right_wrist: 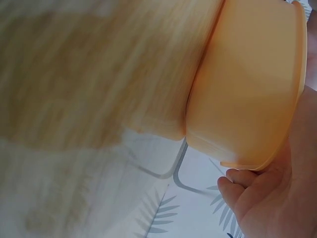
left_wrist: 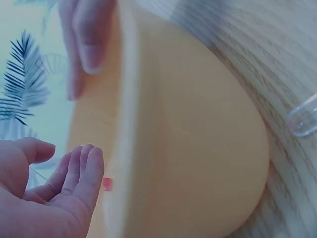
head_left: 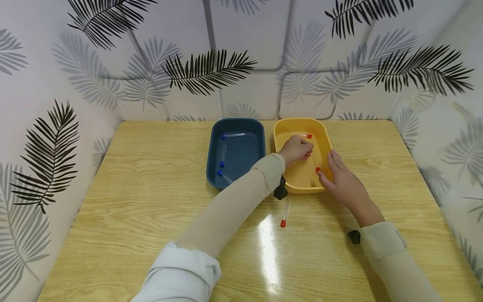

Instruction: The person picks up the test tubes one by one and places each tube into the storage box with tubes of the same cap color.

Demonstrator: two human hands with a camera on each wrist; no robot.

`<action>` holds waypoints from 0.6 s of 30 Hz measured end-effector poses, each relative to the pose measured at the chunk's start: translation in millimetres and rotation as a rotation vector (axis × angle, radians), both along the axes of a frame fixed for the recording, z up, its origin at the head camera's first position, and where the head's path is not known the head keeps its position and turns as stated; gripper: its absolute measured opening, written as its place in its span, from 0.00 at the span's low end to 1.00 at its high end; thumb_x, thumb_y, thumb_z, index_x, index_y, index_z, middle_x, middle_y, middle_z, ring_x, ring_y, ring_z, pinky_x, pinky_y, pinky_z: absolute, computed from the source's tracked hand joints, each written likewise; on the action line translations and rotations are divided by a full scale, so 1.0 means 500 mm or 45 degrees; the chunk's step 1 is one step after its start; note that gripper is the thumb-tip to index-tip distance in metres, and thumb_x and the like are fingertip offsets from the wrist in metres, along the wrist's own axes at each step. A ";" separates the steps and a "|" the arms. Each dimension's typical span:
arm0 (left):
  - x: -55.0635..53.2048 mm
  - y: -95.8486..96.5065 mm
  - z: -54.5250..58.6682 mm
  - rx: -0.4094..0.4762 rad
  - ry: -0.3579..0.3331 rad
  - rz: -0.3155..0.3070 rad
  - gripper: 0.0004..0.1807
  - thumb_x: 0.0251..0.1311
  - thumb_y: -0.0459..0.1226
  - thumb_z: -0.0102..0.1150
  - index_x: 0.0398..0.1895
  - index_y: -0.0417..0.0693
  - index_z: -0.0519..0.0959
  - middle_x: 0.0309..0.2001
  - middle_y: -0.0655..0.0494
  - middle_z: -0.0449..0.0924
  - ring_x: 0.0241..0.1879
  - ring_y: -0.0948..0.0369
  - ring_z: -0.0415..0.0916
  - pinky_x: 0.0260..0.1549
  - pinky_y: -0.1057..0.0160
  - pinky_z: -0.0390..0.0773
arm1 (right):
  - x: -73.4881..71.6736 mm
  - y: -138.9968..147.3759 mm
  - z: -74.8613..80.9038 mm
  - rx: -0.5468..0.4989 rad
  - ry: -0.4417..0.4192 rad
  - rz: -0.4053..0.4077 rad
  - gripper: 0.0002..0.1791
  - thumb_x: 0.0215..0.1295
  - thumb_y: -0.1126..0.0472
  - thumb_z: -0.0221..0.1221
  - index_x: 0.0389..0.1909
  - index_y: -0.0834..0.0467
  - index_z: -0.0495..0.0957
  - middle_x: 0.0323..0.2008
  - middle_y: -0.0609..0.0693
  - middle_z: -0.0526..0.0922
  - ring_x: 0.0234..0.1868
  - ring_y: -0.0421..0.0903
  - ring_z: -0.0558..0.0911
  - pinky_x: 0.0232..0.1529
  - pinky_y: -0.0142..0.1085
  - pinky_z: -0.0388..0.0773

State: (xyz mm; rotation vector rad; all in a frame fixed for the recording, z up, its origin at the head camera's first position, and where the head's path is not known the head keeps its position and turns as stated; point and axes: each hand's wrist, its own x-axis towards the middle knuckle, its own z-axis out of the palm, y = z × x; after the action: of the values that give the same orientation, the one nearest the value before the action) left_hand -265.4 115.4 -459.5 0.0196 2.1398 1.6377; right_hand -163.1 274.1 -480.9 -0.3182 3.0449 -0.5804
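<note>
My left hand (head_left: 297, 149) reaches into the yellow tray (head_left: 302, 189). In the left wrist view, the left hand (left_wrist: 54, 193) shows thumb and fingertips apart with nothing between them. My right hand (head_left: 345, 184) rests at the tray's right rim, its fingers fairly straight and its thumb over the inside. From the right wrist view, the right hand (right_wrist: 270, 198) lies against the tray's rim. One red-capped tube (head_left: 308, 136) lies at the tray's back. Another red cap (head_left: 318, 169) shows beside the right thumb, its tube mostly hidden.
Left of the yellow tray stands a dark blue tray (head_left: 208, 167) holding several blue-capped tubes (head_left: 223, 156). A red-capped tube (head_left: 284, 220) lies on the wooden table (head_left: 143, 209) in front of the yellow tray. A patterned backdrop (head_left: 241, 96) rises behind the table.
</note>
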 end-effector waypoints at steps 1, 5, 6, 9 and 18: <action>0.004 -0.004 0.006 0.018 0.025 -0.018 0.11 0.62 0.35 0.55 0.36 0.34 0.80 0.27 0.52 0.79 0.29 0.61 0.79 0.28 0.72 0.78 | 0.000 0.000 0.000 -0.003 -0.002 0.000 0.42 0.69 0.40 0.42 0.70 0.66 0.46 0.72 0.58 0.42 0.69 0.59 0.52 0.63 0.54 0.54; 0.019 -0.023 0.030 0.078 0.070 -0.096 0.11 0.63 0.35 0.54 0.39 0.34 0.79 0.33 0.49 0.81 0.30 0.61 0.79 0.29 0.71 0.79 | -0.001 -0.001 0.000 -0.008 -0.010 0.000 0.41 0.70 0.41 0.42 0.70 0.66 0.45 0.72 0.57 0.41 0.68 0.61 0.53 0.62 0.56 0.54; 0.022 -0.027 0.036 0.074 0.075 -0.115 0.10 0.63 0.36 0.54 0.39 0.35 0.79 0.33 0.49 0.81 0.30 0.61 0.79 0.30 0.71 0.79 | -0.001 -0.001 -0.001 -0.006 -0.012 -0.002 0.41 0.70 0.41 0.42 0.71 0.66 0.45 0.72 0.57 0.40 0.68 0.61 0.53 0.62 0.56 0.54; 0.033 -0.041 0.052 0.057 0.098 -0.178 0.10 0.64 0.36 0.54 0.40 0.37 0.79 0.34 0.51 0.81 0.32 0.60 0.80 0.30 0.72 0.78 | -0.001 -0.001 0.000 -0.006 -0.013 -0.003 0.41 0.69 0.41 0.42 0.71 0.65 0.45 0.72 0.56 0.40 0.68 0.61 0.53 0.62 0.56 0.54; 0.084 -0.090 0.088 0.000 0.222 -0.374 0.14 0.66 0.39 0.53 0.42 0.36 0.79 0.35 0.53 0.79 0.34 0.62 0.79 0.33 0.73 0.77 | 0.004 -0.003 0.007 -0.008 -0.017 0.018 0.41 0.70 0.42 0.42 0.70 0.67 0.43 0.72 0.58 0.39 0.67 0.63 0.54 0.61 0.57 0.55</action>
State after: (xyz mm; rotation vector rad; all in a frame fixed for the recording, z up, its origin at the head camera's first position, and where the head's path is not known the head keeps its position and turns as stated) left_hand -223.5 70.6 -415.5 0.4705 2.1409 1.5093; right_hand -161.3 272.6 -477.4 -0.3341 3.0266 -0.5885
